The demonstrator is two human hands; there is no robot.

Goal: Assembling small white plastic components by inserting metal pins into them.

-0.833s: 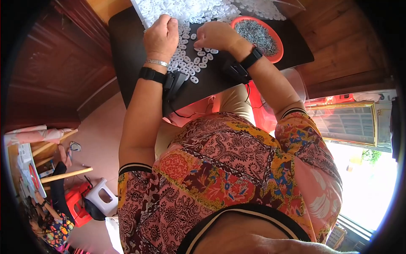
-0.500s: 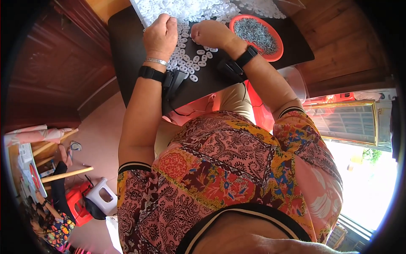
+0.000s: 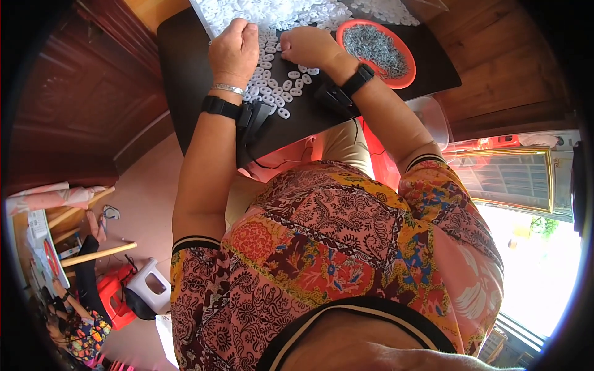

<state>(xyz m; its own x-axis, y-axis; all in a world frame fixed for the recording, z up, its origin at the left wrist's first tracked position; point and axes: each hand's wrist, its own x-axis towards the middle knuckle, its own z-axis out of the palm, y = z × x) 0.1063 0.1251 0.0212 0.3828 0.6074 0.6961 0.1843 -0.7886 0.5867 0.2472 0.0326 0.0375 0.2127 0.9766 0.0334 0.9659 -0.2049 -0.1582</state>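
Both of my hands are over the dark table, among small white oval plastic pieces with two holes (image 3: 276, 93). My left hand (image 3: 234, 52) is curled closed, thumb against the fingers; whatever it pinches is hidden behind the knuckles. Just to its right, my right hand (image 3: 306, 47) is also closed, fingertips turned toward the left hand, and I cannot make out what is in it. Beyond both hands spreads a large heap of the same white pieces (image 3: 278, 13). Close by my right hand sits a red-orange bowl (image 3: 408, 75) full of small grey metal screws or pins (image 3: 374, 49).
The black tabletop (image 3: 185, 80) ends just in front of my body. Below its right edge is a clear plastic tub (image 3: 433, 117). On the floor at left stand a red stool (image 3: 117, 303) and a white stool (image 3: 148, 287), near another person (image 3: 86, 331).
Both hands have shifted very slightly, the right one a little up and away. They remain closed, and the pieces on the table look the same.
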